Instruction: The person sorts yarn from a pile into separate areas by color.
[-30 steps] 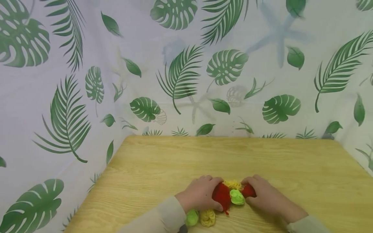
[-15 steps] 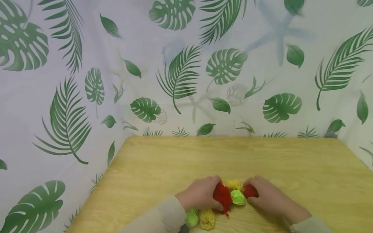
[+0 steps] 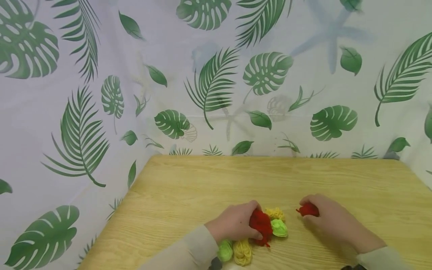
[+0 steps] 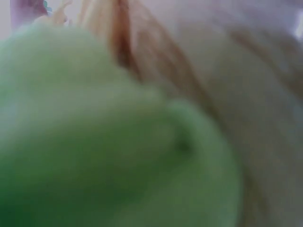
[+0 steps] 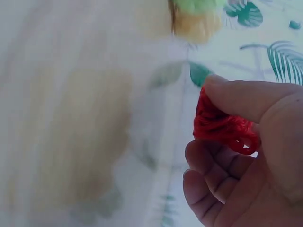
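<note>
In the head view my left hand (image 3: 235, 222) grips a large red yarn bundle (image 3: 261, 226) beside the other yarn. My right hand (image 3: 332, 219), off to the right, pinches a smaller red yarn bundle (image 3: 308, 210) between thumb and fingers; the right wrist view shows this red yarn (image 5: 220, 125) with a loop hanging out. Between the hands lie a curly yellow yarn bundle (image 3: 276, 214) and a bright green one (image 3: 279, 228). Below my left hand are a green yarn ball (image 3: 225, 251) and a yellow skein (image 3: 242, 252). Blurred green yarn (image 4: 104, 142) fills most of the left wrist view.
A wood-grain table (image 3: 209, 180) bears everything. Leaf-printed cloth (image 3: 216, 86) hangs behind it and along its left side. A dark object (image 3: 215, 263) shows by the left cuff, partly hidden.
My right hand has moved right and slightly away with the smaller red yarn, leaving a gap beside the bright green bundle. My left hand keeps its grip on the larger red one.
</note>
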Action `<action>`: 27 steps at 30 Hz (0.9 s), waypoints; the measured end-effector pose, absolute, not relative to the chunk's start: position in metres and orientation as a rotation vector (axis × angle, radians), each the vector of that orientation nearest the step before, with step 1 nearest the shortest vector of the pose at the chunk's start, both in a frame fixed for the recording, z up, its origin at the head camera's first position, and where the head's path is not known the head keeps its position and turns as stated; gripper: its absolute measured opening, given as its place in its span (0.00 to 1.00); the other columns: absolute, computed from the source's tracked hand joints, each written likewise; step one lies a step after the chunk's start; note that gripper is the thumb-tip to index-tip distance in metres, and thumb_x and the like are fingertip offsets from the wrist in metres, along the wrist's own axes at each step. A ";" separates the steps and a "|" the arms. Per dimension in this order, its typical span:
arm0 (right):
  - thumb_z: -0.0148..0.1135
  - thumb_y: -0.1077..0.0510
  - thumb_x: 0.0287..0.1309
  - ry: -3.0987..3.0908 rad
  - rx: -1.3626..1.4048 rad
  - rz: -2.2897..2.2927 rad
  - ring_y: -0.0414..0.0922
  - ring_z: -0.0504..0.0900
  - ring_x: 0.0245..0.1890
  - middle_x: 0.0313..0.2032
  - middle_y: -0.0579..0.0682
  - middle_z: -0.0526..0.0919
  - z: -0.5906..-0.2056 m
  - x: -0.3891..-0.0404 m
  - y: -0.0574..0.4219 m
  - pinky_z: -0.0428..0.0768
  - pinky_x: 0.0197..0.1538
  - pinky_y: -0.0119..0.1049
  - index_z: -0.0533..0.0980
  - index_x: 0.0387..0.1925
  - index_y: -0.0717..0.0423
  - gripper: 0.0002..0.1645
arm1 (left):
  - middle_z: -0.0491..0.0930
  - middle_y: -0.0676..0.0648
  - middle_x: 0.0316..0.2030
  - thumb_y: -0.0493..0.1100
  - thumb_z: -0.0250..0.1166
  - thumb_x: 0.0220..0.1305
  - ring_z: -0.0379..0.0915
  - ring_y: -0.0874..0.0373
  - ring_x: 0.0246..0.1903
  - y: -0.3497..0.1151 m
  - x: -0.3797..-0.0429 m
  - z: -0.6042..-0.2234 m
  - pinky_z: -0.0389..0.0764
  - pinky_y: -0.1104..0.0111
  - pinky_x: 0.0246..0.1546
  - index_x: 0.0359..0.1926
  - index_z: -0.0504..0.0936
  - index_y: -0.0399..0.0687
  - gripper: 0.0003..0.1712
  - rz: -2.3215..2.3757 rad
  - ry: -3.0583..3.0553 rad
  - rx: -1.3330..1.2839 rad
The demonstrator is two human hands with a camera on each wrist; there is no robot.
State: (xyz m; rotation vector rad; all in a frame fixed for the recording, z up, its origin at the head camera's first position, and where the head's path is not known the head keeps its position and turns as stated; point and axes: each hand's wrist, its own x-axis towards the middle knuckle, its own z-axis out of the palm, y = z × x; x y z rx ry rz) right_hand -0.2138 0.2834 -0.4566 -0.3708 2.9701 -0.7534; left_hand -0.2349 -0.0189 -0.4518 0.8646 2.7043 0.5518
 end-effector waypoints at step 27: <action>0.70 0.49 0.59 3.023 -0.106 -0.564 0.59 0.78 0.38 0.42 0.67 0.80 -0.466 -0.245 0.421 0.78 0.40 0.57 0.74 0.51 0.73 0.32 | 0.78 0.64 0.44 0.59 0.79 0.52 0.74 0.70 0.39 -0.021 -0.237 -0.452 0.77 0.71 0.43 0.58 0.73 0.62 0.35 0.590 2.682 0.865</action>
